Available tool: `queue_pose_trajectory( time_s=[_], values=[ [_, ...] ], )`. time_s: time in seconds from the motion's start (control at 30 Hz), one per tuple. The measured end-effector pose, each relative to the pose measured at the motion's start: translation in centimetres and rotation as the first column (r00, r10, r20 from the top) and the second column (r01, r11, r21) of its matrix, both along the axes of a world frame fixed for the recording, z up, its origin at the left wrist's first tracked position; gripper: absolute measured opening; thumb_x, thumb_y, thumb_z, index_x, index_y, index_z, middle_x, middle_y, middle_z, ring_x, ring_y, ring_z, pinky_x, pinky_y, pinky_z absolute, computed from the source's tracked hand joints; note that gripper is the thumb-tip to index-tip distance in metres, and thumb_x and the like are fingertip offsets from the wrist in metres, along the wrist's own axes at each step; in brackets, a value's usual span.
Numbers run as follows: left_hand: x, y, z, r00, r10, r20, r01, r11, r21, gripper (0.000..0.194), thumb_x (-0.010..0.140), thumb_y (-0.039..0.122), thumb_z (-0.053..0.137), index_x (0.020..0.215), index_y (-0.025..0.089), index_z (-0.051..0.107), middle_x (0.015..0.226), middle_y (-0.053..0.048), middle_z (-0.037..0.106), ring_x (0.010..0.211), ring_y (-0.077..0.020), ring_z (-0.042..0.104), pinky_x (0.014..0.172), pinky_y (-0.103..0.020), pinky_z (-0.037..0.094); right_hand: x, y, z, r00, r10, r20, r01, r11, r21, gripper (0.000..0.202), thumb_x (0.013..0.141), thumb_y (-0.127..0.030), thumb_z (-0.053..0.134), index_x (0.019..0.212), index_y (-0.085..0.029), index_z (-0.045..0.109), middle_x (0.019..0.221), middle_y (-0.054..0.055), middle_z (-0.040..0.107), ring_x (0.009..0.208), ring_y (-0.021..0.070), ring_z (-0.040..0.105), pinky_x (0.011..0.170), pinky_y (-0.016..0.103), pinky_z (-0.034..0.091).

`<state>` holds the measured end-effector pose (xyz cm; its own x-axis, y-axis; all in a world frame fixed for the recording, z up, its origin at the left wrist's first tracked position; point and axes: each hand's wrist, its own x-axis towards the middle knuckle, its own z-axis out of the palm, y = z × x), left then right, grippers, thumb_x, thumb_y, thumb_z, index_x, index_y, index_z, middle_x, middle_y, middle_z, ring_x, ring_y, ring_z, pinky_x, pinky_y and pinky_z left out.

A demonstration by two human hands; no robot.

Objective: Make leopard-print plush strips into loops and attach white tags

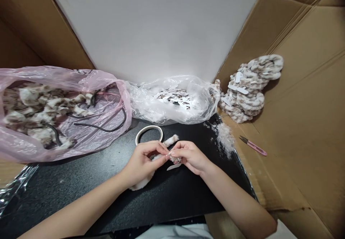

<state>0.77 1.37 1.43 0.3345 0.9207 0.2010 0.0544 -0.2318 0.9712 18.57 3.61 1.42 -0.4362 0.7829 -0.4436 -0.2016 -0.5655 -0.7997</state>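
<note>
"Two hands on 1 spot, approx. ctr?"

"Yep. Left hand [147, 160] & right hand [192, 158] almost meet over the black table [88, 185], each w/ thumb & fingers pinched on the furry piece [175, 159]. White tag [174, 166] at 6 o'clock from the pinch, v. close."

"Any other fur nr. them?"

"Pale fur [141, 185] at 7–8, under the L hand, plus a fluffy stub [171, 140] at 12. Can't tell if it's all 1 pc."

"Rest, clockwise from the hands?"

"12: clear bag [151, 109] w/ white & brown scraps [175, 97]. 2: brown-white furry bundle [250, 88] w/ white tags on it, against cardboard [304, 99]. Btwn 2 & 3: loose white fluff [224, 136]. 3: pink-handled snips [253, 146], blades twd. the fluff. 10: pink bag [88, 143], open, w/ furry pcs [32, 106] & dark cords [107, 128]. 11: tape roll [138, 135], flat, just beside L hand."
</note>
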Motion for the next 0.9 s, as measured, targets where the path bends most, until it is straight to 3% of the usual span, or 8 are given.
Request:
queue_pose_trajectory(
  time_s=[0.1,0.17,0.27,0.33,0.43,0.57,0.73,0.9],
  values=[
    [-0.1,-0.1,0.0,0.999,0.052,0.005,-0.052,0.999,-0.002,0.01,0.081,0.019,0.068,0.072,0.014,0.069,0.078,-0.007,0.072,0.074,-0.0172,0.066,0.071,-0.027,0.05,0.0,-0.1,0.0,1.0,0.029,-0.001,-0.029,0.998,0.054,0.025,0.058,-0.028,0.079,0.066,-0.015,0.059,0.06,-0.001,0.066,0.052,0.0085,0.056,0.054,0.022,0.044],
    [0.0,-0.2,-0.1,0.991,0.125,0.047,-0.121,0.989,-0.082,0.01,0.079,0.021,0.07,0.071,0.014,0.068,0.075,-0.005,0.071,0.071,-0.0155,0.065,0.067,-0.025,0.049,0.0,-0.4,0.1,0.997,-0.018,0.074,-0.005,0.955,0.295,0.022,0.063,-0.025,0.077,0.077,-0.016,0.061,0.072,0.0,0.068,0.063,0.0112,0.061,0.063,0.026,0.048],
    [0.2,-0.1,-0.3,0.97,0.204,0.134,-0.159,0.945,-0.286,0.015,0.075,0.025,0.075,0.07,0.014,0.067,0.069,-0.003,0.069,0.064,-0.0121,0.061,0.061,-0.021,0.047,0.1,-0.7,0.1,0.944,-0.189,0.269,-0.082,0.656,0.75,0.018,0.07,-0.017,0.071,0.086,-0.019,0.065,0.084,0.002,0.069,0.076,0.0145,0.064,0.072,0.028,0.049],
    [0.4,0.0,-0.4,0.958,0.206,0.2,-0.111,0.909,-0.402,0.018,0.073,0.028,0.078,0.07,0.014,0.067,0.066,-0.002,0.069,0.062,-0.011,0.061,0.061,-0.02,0.048,0.2,-0.8,0.0,0.901,-0.282,0.331,-0.176,0.459,0.871,0.009,0.076,-0.015,0.067,0.084,-0.018,0.067,0.081,0.003,0.07,0.075,0.015,0.064,0.071,0.028,0.049],
    [0.4,0.1,-0.5,0.949,0.191,0.25,-0.047,0.872,-0.487,0.02,0.07,0.029,0.08,0.079,0.014,0.071,0.07,-0.003,0.072,0.064,-0.0119,0.063,0.063,-0.021,0.05,0.4,-0.8,-0.1,0.887,-0.31,0.342,-0.212,0.384,0.899,0.003,0.081,-0.017,0.064,0.081,-0.017,0.068,0.077,0.004,0.071,0.071,0.0151,0.065,0.067,0.027,0.049],
    [0.1,0.1,-0.4,0.981,0.115,0.154,-0.053,0.931,-0.362,0.02,0.071,0.026,0.079,0.088,0.016,0.075,0.087,-0.007,0.076,0.078,-0.0174,0.069,0.072,-0.025,0.053,0.4,-0.7,0.0,0.884,-0.281,0.374,-0.184,0.524,0.831,0.004,0.08,-0.021,0.067,0.078,-0.018,0.068,0.075,0.003,0.072,0.068,0.0152,0.065,0.063,0.027,0.048],
    [-0.5,0.0,0.4,0.991,0.09,-0.094,-0.072,0.982,0.176,0.009,0.081,0.017,0.068,0.083,0.016,0.076,0.073,-0.004,0.073,0.065,-0.0126,0.065,0.062,-0.02,0.048,0.3,-0.4,0.0,0.984,-0.009,0.18,-0.069,0.905,0.421,0.026,0.068,-0.035,0.078,0.071,-0.016,0.059,0.062,0.0,0.066,0.054,0.0124,0.06,0.053,0.025,0.049],
    [-0.3,-0.3,0.7,0.985,0.092,-0.145,-0.071,0.987,0.146,0.014,0.084,0.022,0.063,0.078,0.015,0.073,0.067,-0.003,0.068,0.063,-0.0128,0.06,0.06,-0.021,0.046,0.5,0.3,0.1,0.987,0.15,-0.064,-0.147,0.988,0.056,0.041,0.055,-0.032,0.088,0.074,-0.014,0.056,0.059,0.0,0.067,0.05,0.0095,0.061,0.048,0.019,0.047]
  ],
)
